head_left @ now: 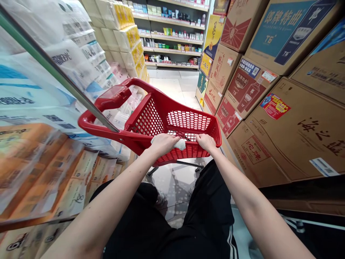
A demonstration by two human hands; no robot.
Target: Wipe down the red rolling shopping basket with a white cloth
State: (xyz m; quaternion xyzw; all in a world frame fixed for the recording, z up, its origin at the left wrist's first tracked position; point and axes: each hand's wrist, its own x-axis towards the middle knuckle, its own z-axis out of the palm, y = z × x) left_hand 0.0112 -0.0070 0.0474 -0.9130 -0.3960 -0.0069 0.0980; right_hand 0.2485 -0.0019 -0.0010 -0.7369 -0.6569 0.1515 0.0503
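Observation:
A red plastic shopping cart (185,105) stands sideways before me, its handle to the left, and no goods show in its perforated basket. My left hand (167,141) is closed over the near basket rim with a crumpled white cloth (180,144) under it; the cloth sticks out beside the fingers. To the right, my right hand (206,141) grips the same rim near the basket's front corner. The fingertips of both hands bend over the rim, partly hidden.
Wrapped tissue packs (81,61) are stacked along the left, behind a slanting metal post (61,77). Cardboard cartons (302,126) rise close on the right. Shelves of bottles and tubes (175,36) cross the far end of the tiled aisle (180,84).

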